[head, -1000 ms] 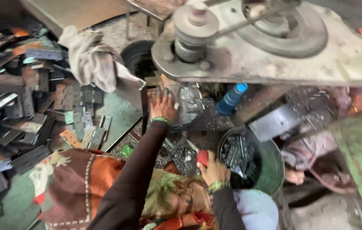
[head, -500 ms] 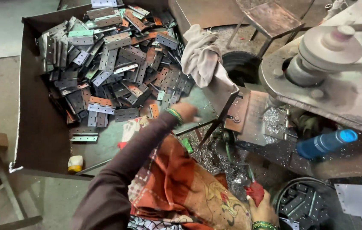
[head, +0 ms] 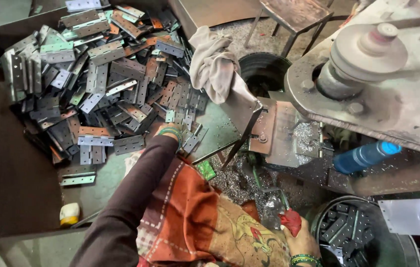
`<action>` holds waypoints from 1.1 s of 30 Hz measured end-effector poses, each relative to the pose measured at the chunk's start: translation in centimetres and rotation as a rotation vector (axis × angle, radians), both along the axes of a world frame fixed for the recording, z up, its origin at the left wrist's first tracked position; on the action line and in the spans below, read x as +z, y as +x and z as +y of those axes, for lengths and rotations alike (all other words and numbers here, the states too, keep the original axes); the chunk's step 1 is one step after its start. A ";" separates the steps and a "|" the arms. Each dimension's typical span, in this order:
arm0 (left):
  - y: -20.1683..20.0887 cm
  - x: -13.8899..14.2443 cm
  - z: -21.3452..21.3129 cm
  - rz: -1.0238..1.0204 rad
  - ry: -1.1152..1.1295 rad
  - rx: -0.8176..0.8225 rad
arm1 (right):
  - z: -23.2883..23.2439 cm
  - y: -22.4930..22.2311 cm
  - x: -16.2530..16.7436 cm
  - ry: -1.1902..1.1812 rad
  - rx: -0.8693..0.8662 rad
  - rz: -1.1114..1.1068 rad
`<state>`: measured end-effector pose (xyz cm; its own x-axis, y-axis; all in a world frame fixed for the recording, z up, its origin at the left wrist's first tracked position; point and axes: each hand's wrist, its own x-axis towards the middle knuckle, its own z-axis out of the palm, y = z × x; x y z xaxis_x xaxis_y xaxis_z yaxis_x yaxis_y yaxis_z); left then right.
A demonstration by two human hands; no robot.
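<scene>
Left hand (head: pixel 169 132) sits at the lower-right edge of the hinge pile (head: pixel 96 84), which spreads up-left across the tray (head: pixel 12 188); its grip is hidden, can't tell; right hand (head: pixel 299 237), lower right, well apart, clutches a red handle (head: pixel 291 221).

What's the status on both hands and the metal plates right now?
Left hand reaching into the plate pile, grip hidden. Right hand shut on red handle. Rag beside the pile.
</scene>
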<state>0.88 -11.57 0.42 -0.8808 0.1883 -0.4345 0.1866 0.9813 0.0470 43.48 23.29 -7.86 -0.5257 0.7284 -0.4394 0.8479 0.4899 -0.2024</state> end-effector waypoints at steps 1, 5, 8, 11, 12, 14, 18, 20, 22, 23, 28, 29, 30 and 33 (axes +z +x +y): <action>-0.1 -0.3 0.1 0.007 0.003 -0.012 | 0.0 0.0 0.2 -0.002 -0.006 -0.004; -0.9 -2.3 1.0 0.080 0.100 0.113 | 0.2 -0.2 0.5 -0.002 -0.016 -0.076; -1.2 -3.5 2.4 0.175 0.138 0.045 | 0.3 -0.1 0.5 0.007 0.000 -0.034; -0.7 -3.5 3.7 0.297 0.185 0.002 | 0.3 0.4 0.2 0.067 0.037 0.022; -0.4 -3.3 3.8 0.252 0.242 0.055 | 0.2 0.5 0.1 0.082 0.039 0.062; 0.2 -2.5 3.7 0.177 0.345 0.154 | 0.1 1.0 0.0 0.108 0.028 0.105; 1.2 -0.7 2.8 0.147 0.445 0.004 | -0.1 2.3 0.3 0.129 0.069 0.230; 1.3 -0.4 2.7 0.042 0.128 -0.080 | -0.2 3.0 0.7 0.163 0.082 0.234; 1.3 -0.7 2.7 0.055 0.080 -0.088 | -0.4 3.6 1.1 0.158 0.051 0.210; 1.4 -1.0 2.6 0.063 0.077 -0.082 | -0.5 3.7 1.3 0.158 0.045 0.246; 1.3 -3.5 3.1 0.144 0.107 -0.064 | -0.8 3.5 1.9 0.128 0.041 0.235; 1.3 -3.9 3.3 0.164 0.115 -0.065 | -0.9 3.4 2.0 0.131 0.043 0.222; 1.4 -4.2 3.6 0.181 0.119 -0.069 | -0.9 3.4 2.0 0.132 0.041 0.208; 1.2 -4.7 4.9 0.211 0.130 -0.073 | -1.0 3.5 2.0 0.045 0.035 0.217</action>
